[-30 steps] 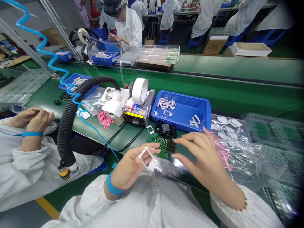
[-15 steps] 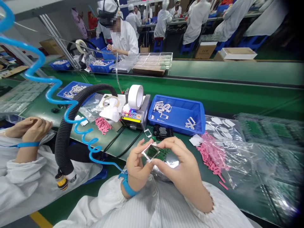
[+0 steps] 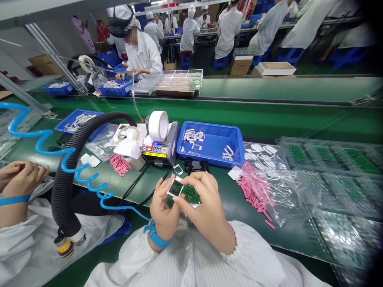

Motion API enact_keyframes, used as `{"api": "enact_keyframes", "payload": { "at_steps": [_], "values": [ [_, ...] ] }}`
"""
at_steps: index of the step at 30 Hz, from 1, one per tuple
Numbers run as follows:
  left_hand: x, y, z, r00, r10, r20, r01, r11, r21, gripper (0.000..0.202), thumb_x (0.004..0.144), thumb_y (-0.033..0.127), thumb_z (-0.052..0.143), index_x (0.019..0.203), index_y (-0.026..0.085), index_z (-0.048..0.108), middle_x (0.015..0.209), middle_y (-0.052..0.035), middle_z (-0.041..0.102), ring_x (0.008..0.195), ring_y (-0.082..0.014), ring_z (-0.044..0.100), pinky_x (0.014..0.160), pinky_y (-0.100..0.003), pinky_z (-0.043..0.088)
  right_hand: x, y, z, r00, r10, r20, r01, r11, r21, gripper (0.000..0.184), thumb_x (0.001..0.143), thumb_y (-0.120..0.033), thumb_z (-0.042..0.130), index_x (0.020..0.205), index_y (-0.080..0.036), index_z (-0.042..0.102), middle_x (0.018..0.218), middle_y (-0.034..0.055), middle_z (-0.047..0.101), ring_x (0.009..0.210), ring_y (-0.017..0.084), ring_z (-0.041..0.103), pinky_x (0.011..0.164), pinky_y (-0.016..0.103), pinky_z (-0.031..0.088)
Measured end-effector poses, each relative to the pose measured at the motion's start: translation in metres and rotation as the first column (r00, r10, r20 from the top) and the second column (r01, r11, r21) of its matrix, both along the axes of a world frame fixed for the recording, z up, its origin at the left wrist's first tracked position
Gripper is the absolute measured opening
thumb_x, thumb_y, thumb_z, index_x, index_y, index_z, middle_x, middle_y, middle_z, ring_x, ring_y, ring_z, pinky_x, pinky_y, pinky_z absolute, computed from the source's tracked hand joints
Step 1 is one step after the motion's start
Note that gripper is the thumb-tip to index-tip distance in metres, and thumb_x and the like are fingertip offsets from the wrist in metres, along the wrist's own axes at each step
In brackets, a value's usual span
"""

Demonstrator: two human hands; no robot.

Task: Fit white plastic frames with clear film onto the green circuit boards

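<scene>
A small display screen with a white frame (image 3: 175, 187) is held up between both hands over the bench, its dark face toward me. The fingers of my left hand (image 3: 164, 211) grip its left and lower edges; a blue wrist strap with a coiled cord is on that wrist. My right hand (image 3: 205, 203) pinches its right side between thumb and fingers. Green circuit boards (image 3: 191, 194) lie just beyond, partly hidden by the right hand. One loose white frame (image 3: 178, 169) rests behind the screen, near a stack of black parts (image 3: 196, 165).
Behind the hands stand a blue tray (image 3: 214, 146) with white frames and a machine (image 3: 160, 155) bearing a tape roll (image 3: 158, 126). Pink strips (image 3: 253, 195) and plastic-covered boards (image 3: 353, 191) lie right. A black hose (image 3: 64, 187) and a co-worker's hands (image 3: 25, 179) are left.
The view has swung slightly right, so the bench appears shifted left. Both hands keep hold of the display screen, which is turned a little and shows more of the boards behind it.
</scene>
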State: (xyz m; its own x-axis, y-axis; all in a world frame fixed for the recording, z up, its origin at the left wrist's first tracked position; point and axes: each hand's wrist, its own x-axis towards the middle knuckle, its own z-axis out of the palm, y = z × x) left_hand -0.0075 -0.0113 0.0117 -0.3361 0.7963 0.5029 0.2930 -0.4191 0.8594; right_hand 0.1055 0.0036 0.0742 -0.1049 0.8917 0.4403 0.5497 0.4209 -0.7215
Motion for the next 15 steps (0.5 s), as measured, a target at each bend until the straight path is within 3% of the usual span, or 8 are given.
{"api": "enact_keyframes", "payload": {
  "at_steps": [5,8,12,15],
  "values": [
    [-0.005,0.003,0.001,0.997,0.004,-0.081,-0.002,1.000,0.029,0.042,0.071,0.010,0.067,0.111,0.022,0.060,0.111,-0.0078,0.069,0.109,-0.0240,0.062,0.108,-0.053,0.033,-0.003,0.005,-0.007,0.976,0.038,-0.215,-0.075,0.983,-0.167,0.026,0.067,-0.020,0.070,0.088,-0.024,0.055,0.092,0.0018,0.053,0.092,0.021,0.051,0.082,0.038,0.040],
    [-0.002,0.002,-0.003,0.996,0.003,0.090,0.007,0.993,-0.114,0.036,0.072,0.015,0.068,0.106,0.021,0.061,0.109,-0.0083,0.070,0.107,-0.0237,0.063,0.099,-0.046,0.044,-0.008,0.010,-0.015,0.919,0.037,-0.393,-0.180,0.925,-0.334,0.028,0.065,-0.017,0.068,0.087,-0.023,0.051,0.095,0.0009,0.052,0.093,0.019,0.052,0.085,0.036,0.041],
    [0.004,-0.001,-0.012,0.925,0.002,0.379,0.129,0.939,-0.320,0.031,0.074,0.024,0.068,0.103,0.019,0.061,0.102,-0.0084,0.072,0.093,-0.0203,0.068,0.082,-0.034,0.055,-0.012,0.015,-0.026,0.907,-0.027,-0.421,-0.204,0.845,-0.494,0.033,0.062,-0.018,0.069,0.088,-0.023,0.050,0.099,0.0007,0.050,0.096,0.019,0.051,0.089,0.037,0.041],
    [0.005,-0.003,-0.017,0.927,0.005,0.376,0.125,0.939,-0.321,0.032,0.073,0.025,0.069,0.103,0.019,0.061,0.106,-0.0093,0.071,0.097,-0.0214,0.067,0.083,-0.034,0.055,-0.010,0.013,-0.030,0.913,-0.030,-0.406,-0.197,0.841,-0.504,0.033,0.062,-0.018,0.071,0.088,-0.023,0.052,0.100,0.0010,0.050,0.097,0.018,0.051,0.089,0.037,0.042]
  ]
}}
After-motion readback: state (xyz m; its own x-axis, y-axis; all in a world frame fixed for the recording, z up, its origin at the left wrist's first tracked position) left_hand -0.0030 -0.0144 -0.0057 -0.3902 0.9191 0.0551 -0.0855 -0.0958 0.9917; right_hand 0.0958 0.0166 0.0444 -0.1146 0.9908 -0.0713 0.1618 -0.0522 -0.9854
